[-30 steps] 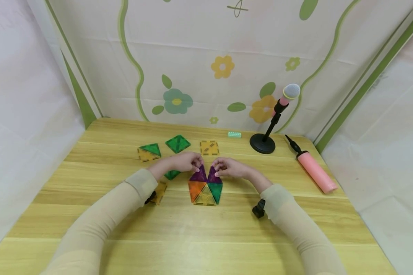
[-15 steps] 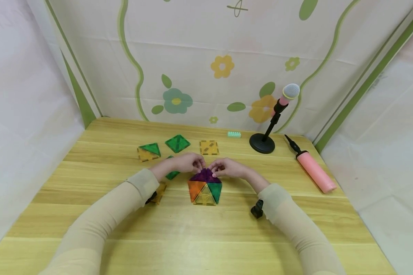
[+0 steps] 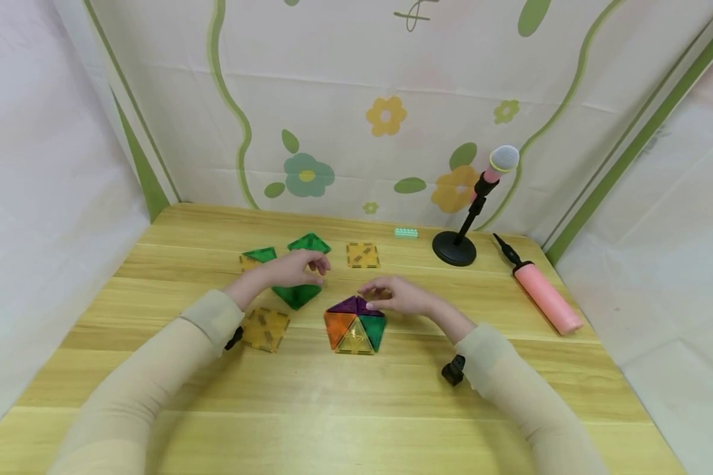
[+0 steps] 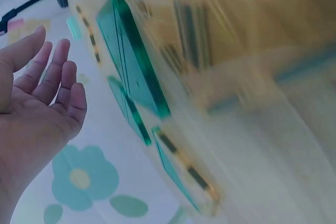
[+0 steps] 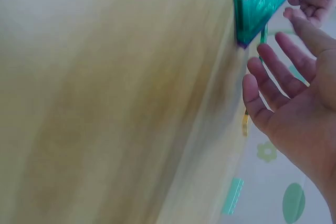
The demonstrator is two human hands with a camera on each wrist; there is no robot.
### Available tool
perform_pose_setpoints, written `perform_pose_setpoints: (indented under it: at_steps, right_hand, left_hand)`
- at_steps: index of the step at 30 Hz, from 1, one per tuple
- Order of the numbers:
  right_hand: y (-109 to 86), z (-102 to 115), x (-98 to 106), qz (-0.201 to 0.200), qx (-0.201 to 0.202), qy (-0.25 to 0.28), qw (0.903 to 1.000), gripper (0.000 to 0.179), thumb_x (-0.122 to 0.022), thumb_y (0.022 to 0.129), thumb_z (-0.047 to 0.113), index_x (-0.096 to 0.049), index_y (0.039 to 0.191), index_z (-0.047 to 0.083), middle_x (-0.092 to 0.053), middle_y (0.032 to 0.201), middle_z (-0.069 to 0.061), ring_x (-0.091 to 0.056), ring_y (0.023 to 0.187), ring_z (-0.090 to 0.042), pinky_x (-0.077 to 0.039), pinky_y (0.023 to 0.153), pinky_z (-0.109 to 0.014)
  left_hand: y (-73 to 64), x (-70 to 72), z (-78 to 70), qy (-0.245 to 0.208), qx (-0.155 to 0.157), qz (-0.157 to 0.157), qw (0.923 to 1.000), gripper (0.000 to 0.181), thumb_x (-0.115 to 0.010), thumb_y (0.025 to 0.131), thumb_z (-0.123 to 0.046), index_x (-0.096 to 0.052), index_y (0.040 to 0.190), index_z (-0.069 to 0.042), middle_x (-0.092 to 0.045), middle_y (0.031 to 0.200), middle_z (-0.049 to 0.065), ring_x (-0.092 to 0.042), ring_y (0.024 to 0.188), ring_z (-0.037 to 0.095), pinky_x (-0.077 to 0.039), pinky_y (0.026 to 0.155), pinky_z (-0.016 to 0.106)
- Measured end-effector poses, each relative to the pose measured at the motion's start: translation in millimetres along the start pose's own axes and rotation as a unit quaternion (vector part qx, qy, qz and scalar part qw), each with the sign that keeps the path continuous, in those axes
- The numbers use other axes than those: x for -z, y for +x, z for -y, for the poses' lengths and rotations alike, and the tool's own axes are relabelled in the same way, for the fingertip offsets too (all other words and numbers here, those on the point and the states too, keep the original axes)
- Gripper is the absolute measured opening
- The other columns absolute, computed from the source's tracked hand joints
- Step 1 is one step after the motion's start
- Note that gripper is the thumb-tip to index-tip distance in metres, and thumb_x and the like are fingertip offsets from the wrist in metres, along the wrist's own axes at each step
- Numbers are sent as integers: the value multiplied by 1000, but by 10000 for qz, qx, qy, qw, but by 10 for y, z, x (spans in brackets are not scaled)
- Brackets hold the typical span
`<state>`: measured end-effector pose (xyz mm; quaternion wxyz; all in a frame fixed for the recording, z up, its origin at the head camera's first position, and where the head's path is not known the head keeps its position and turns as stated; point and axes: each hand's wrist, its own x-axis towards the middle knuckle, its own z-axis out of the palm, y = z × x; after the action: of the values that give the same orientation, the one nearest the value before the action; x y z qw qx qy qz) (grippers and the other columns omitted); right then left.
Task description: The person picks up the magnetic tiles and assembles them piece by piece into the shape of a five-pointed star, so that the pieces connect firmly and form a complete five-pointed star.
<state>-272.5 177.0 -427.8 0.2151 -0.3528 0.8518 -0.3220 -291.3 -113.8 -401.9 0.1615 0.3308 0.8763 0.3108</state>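
Triangular magnetic tiles stand joined in a low pointed dome mid-table in the head view: purple (image 3: pixel 343 305) at the back, orange (image 3: pixel 337 326) on the left, yellow (image 3: pixel 354 338) in front, green (image 3: pixel 373 330) on the right. My right hand (image 3: pixel 398 295) hovers at the dome's back right, fingers loosely bent and partly covering a purple tile. In the right wrist view its palm (image 5: pixel 294 98) shows nothing held. To the left, my left hand (image 3: pixel 294 269) is over flat green tiles (image 3: pixel 298 295), its fingers relaxed; the left wrist view shows its palm (image 4: pixel 42 87) bare.
A yellow square tile (image 3: pixel 265 330) lies by my left wrist, another yellow square (image 3: pixel 363 255) behind the dome. Further back are a green tile (image 3: pixel 309 242) and a mint toy brick (image 3: pixel 406 233). A microphone on a stand (image 3: pixel 454 248) and a pink hand pump (image 3: pixel 546 297) occupy the right.
Both hands held the purple tiles' tips, which came together at the top. My left hand has since let go and moved left over the green tiles; the right fingers have loosened beside the dome.
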Motion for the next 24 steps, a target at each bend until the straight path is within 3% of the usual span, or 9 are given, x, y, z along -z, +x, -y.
perform_pose_setpoints:
  at_steps: [5,10,17,24]
  right_hand:
    - [-58,77,-89,-115,316,-553,9979,50,-60,91,42,-53,133,16,-50,137,-2,-44,128,-22,-38,103,-45]
    - [-78,133,-196,-99,630,-1153,9913,58,-63,85,51,-52,135,22,-42,144,-2,-34,135,-24,-28,109,-49]
    - [-49,160,-294,-115,694,-1333,9886,57,-66,83,51,-54,131,22,-43,142,0,-34,135,-22,-30,109,-45]
    - [-40,200,-324,-313,426,-1434,9882,56,-66,83,51,-53,129,23,-46,138,2,-36,131,-18,-32,108,-42]
  left_hand:
    - [-169,99,117,665,139,-189,9975,46,-68,88,-18,-54,127,1,-58,122,15,-49,116,33,-39,99,50]
    - [-297,94,280,1646,339,-237,9855,61,-74,81,-34,-54,130,-3,-55,126,15,-43,120,37,-32,100,60]
    - [-388,14,417,1685,518,-111,9843,88,-75,74,-50,-43,141,-4,-43,136,17,-35,126,37,-25,105,59]
    - [-376,-4,442,1628,576,-140,9849,88,-77,72,-52,-45,139,-6,-46,129,12,-38,119,31,-28,104,56]
